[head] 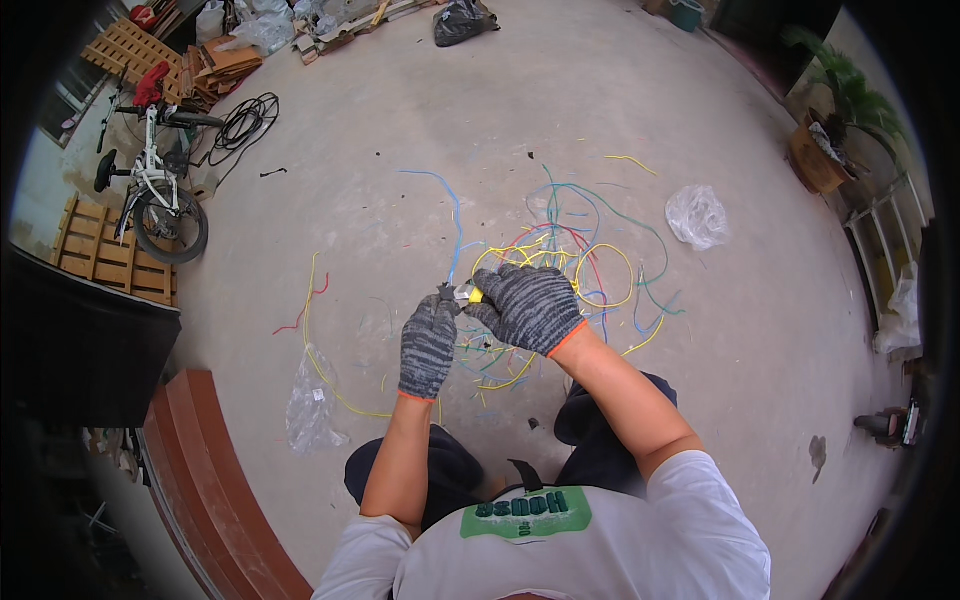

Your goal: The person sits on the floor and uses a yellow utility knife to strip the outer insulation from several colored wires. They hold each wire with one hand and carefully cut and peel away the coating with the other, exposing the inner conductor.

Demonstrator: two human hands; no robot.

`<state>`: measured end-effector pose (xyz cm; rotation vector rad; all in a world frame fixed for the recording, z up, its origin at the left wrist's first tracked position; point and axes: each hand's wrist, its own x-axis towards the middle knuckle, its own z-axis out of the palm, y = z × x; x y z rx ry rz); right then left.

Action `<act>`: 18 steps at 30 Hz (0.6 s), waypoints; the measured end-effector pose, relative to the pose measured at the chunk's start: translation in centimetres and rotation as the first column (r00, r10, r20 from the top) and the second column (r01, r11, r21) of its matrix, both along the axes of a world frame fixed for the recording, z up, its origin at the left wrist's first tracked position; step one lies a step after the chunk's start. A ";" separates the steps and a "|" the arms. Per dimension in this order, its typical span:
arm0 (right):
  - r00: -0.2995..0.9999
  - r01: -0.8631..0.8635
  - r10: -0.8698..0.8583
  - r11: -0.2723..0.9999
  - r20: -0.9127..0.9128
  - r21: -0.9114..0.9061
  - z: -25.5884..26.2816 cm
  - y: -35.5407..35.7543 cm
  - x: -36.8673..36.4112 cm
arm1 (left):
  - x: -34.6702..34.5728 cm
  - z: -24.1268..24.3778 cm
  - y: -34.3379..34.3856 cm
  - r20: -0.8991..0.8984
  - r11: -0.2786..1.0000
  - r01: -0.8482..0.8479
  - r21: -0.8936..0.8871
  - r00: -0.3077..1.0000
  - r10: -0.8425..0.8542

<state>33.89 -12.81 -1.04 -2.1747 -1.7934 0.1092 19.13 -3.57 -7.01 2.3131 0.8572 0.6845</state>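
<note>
My left hand (429, 349), in a grey striped knit glove with an orange cuff, pinches a small dark piece (448, 291) between its fingertips. A blue wire (456, 217) runs up from that piece across the floor. My right hand (529, 307), gloved alike, grips a yellow-handled tool (475, 295). The tool's pale, metallic-looking end points left, close to the dark piece; I cannot tell whether they touch, nor the tool's exact kind. Beneath and beyond my hands lies a loose tangle of yellow wire (628, 259), green wire (664, 247), red wire and blue wire, with many short offcuts.
A clear plastic bag (309, 405) lies at left, another plastic bag (697, 217) at right. Further off are a white bicycle (154, 172), a coiled black cable (244, 127), wooden pallets (94, 247) and a black bag (463, 22). Reddish steps (214, 480) edge the lower left.
</note>
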 end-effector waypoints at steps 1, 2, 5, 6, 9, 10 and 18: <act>1.000 0.003 -0.003 1.000 -0.004 -0.013 0.1 0.0 0.0 | -0.1 -0.3 0.2 -0.014 0.998 0.031 0.054 0.999 -0.030; 1.000 0.006 -0.006 1.000 -0.007 -0.026 0.2 0.1 0.0 | -0.4 -0.8 0.7 -0.030 0.992 0.062 0.108 0.998 -0.059; 1.000 0.008 -0.008 1.000 -0.014 -0.025 0.2 0.1 0.0 | -0.6 -0.6 0.8 -0.040 0.989 0.088 0.118 0.996 -0.084; 1.000 0.007 -0.007 1.000 -0.016 -0.018 0.1 0.0 0.0 | -0.7 -0.3 0.7 -0.037 0.992 0.084 0.097 0.996 -0.081; 0.998 0.001 -0.006 0.998 -0.066 -0.069 0.2 0.2 0.0 | -0.4 0.8 0.3 -0.036 0.996 0.000 -0.095 0.999 -0.003; 0.999 -0.002 0.001 1.000 -0.052 -0.024 0.0 0.3 0.1 | -0.4 1.0 0.4 -0.061 0.996 0.002 -0.089 0.998 -0.008; 0.861 0.497 -0.483 0.866 -0.158 0.061 -3.9 -2.8 11.8 | -2.7 0.0 0.1 0.093 0.923 0.021 -0.384 0.996 0.017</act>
